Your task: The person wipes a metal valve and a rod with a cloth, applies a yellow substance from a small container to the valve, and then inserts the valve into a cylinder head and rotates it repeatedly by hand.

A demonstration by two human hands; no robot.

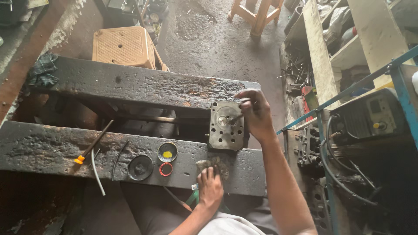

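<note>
Valve-seat work underway: right hand [256, 112] fingers pinch thin tool on cylinder head [226, 125], centre frame; left hand [210, 188] fingers clutch rag [212, 166]; next move needs steady pressure.

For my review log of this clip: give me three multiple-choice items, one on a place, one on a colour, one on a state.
1. Where does the metal block lie?
A. bridging the two beams
B. on the floor
C. on the stool

2. What colour is the screwdriver handle?
A. blue
B. orange
C. white

3. What does the left hand do?
A. hangs free
B. grips the screwdriver
C. presses on a rag

Key: 1 A, it spans the gap between the beams; 2 B, the handle end is orange; 3 C, its fingers rest on the rag atop the near beam.
</note>
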